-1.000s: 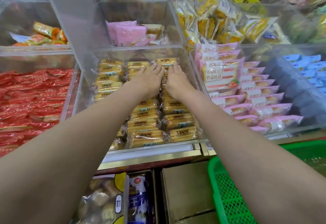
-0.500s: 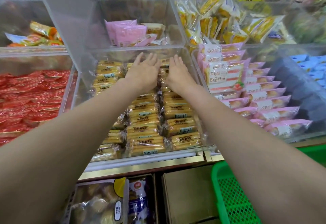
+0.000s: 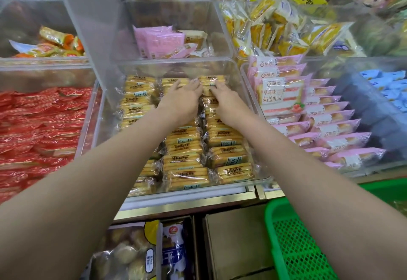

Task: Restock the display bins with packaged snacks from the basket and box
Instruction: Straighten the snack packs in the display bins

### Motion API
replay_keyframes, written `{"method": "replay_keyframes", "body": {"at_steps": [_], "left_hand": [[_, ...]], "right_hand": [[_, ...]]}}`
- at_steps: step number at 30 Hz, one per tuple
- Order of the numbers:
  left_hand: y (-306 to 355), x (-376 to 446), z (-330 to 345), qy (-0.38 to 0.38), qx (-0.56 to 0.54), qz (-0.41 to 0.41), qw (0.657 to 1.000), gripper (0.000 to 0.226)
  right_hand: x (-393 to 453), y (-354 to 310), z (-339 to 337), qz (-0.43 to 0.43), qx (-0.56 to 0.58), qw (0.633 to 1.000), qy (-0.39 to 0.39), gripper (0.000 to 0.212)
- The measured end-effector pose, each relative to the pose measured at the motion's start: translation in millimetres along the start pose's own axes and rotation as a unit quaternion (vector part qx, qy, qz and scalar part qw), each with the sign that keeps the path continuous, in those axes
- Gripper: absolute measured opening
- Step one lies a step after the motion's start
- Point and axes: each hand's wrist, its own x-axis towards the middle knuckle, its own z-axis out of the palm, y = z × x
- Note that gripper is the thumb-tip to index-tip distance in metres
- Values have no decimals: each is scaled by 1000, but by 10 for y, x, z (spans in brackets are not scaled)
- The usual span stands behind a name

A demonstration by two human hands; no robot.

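A clear display bin [image 3: 176, 65] in the middle holds rows of yellow packaged snacks [image 3: 187, 160]. Both my arms reach into it. My left hand [image 3: 184, 99] lies palm down on the packs of the middle row near the back, fingers straight. My right hand [image 3: 226, 100] lies beside it on the right row, fingertips on a pack at the back wall. The two hands are almost touching. A green mesh basket [image 3: 293, 242] stands at the lower right and a brown cardboard box [image 3: 233, 240] sits left of it below the shelf.
The bin's clear lid [image 3: 88, 26] stands raised at its left. Red packs [image 3: 39, 130] fill the left bin, pink bread packs [image 3: 326, 123] the right one, blue packs [image 3: 389, 90] further right. Upper bins hold pink and yellow snacks. Bagged goods [image 3: 132, 253] lie below the gold shelf edge [image 3: 185, 204].
Both hands have slid further back along the yellow packs toward the bin's rear wall, fingers stretching out. The view has shifted slightly upward.
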Motion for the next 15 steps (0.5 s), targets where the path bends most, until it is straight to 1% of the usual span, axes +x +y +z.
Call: {"method": "replay_keyframes", "body": {"at_steps": [2, 3, 4, 5, 6, 7, 9, 10, 12, 15], "left_hand": [[5, -126, -100, 76, -97, -44, 991, 52], [-14, -220, -166, 111, -132, -76, 982, 49], [-42, -327, -226, 130, -150, -106, 974, 47], [-77, -463, -265, 121, -153, -131, 972, 45], [-103, -607, -272, 99, -141, -143, 975, 45], [-111, -735, -248, 73, -121, -136, 981, 45], [-79, -938, -135, 21, -99, -87, 991, 48], [-54, -996, -71, 3, -96, -64, 993, 48], [-9, -1054, 35, -28, -72, -36, 996, 49], [10, -1064, 147, -46, -26, -31, 998, 51]], "right_hand": [[-130, -64, -108, -1, 26, 998, 59, 69], [-212, -86, -166, -1, 41, 995, 94, 69], [-309, -103, -217, -5, 47, 993, 108, 66], [-422, -137, -231, -13, 50, 995, 90, 62], [-529, -182, -201, -27, 49, 997, 53, 60], [-615, -227, -134, -43, 42, 998, 9, 59], [-716, -308, 56, -72, -2, 995, -71, 58], [-719, -329, 149, -83, -34, 991, -95, 56], [-719, -333, 279, -82, -83, 985, -127, 56], [-718, -310, 309, -71, -111, 981, -142, 58]]}}
